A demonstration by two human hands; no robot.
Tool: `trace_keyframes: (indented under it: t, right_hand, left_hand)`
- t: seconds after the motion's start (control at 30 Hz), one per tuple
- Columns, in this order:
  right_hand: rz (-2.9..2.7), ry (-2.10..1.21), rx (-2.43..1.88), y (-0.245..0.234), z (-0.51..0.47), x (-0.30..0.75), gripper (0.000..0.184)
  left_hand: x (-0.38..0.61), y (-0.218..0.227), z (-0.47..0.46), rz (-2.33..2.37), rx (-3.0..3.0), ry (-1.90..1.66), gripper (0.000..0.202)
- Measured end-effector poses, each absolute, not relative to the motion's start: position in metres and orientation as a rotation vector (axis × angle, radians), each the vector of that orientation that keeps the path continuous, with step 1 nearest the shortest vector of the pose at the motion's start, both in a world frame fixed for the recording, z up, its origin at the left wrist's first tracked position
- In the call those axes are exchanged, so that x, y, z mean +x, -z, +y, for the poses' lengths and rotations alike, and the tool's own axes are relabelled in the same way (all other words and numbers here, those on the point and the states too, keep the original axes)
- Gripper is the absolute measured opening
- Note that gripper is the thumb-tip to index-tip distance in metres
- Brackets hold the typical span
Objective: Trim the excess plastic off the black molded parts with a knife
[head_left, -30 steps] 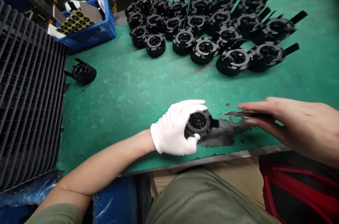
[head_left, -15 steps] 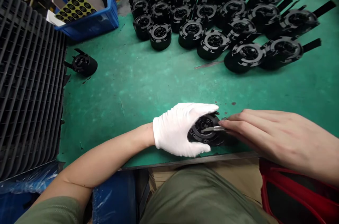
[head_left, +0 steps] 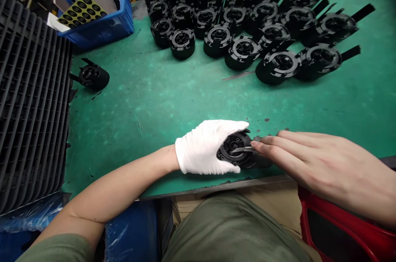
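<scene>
My left hand (head_left: 208, 146), in a white glove, is wrapped round a round black plastic housing (head_left: 230, 144) near the table's front edge. The housing's ringed face, with a hub and small screw holes, is turned up toward me. In my bare right hand (head_left: 305, 154) is a slim metal tool with a narrow pointed blade (head_left: 243, 149), which looks like a craft knife; my fingers cover its handle. The blade's tip lies over the housing's face close to the hub. Whether it touches the plastic I cannot tell.
Several similar black housings (head_left: 244, 49) stand in rows at the back of the green table (head_left: 173, 93). A single housing (head_left: 94, 75) lies at the left. Behind it is a blue bin (head_left: 99, 27) with a sheet of round black-and-yellow stickers (head_left: 82, 11). A black ribbed rack (head_left: 31, 101) borders the left side.
The view has shifted slightly, so most things appear a little further left. The blade has turned slightly over the housing's face; both hands keep their holds.
</scene>
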State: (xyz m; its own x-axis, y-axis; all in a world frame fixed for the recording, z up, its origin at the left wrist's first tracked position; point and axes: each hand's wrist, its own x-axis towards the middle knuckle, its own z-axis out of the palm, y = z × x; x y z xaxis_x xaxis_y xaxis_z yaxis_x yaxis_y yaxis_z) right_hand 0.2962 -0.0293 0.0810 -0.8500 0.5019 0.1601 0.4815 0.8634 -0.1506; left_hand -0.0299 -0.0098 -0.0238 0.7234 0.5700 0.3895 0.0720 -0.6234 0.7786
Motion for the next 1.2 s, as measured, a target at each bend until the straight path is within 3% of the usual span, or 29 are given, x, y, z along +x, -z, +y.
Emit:
trace_keyframes:
  t: [0.43, 0.63, 0.77, 0.93, 1.2]
  right_hand:
    - [-2.776, -0.151, -0.706, -0.085, -0.044, 0.296, 0.048]
    - [-2.488, -0.294, -1.062, -0.069, -0.054, 0.317, 0.019]
    - [-2.428, -0.287, -1.219, -0.053, -0.061, 0.324, 0.025]
    - [-2.504, -0.103, -1.258, -0.051, -0.05, 0.321, 0.037]
    - [-2.636, 0.015, -1.135, -0.054, -0.042, 0.303, 0.032]
  left_hand:
    - [-0.027, 0.028, -0.006, 0.497, 2.142, -0.826, 0.111]
    - [-0.026, 0.029, -0.01, 0.705, 2.122, -0.903, 0.124]
    - [-0.03, 0.026, -0.012, 0.842, 2.107, -0.903, 0.137]
    - [-0.034, 0.017, -0.008, 0.782, 2.09, -0.723, 0.133]
    - [-0.032, 0.016, -0.005, 0.85, 2.071, -0.615, 0.145]
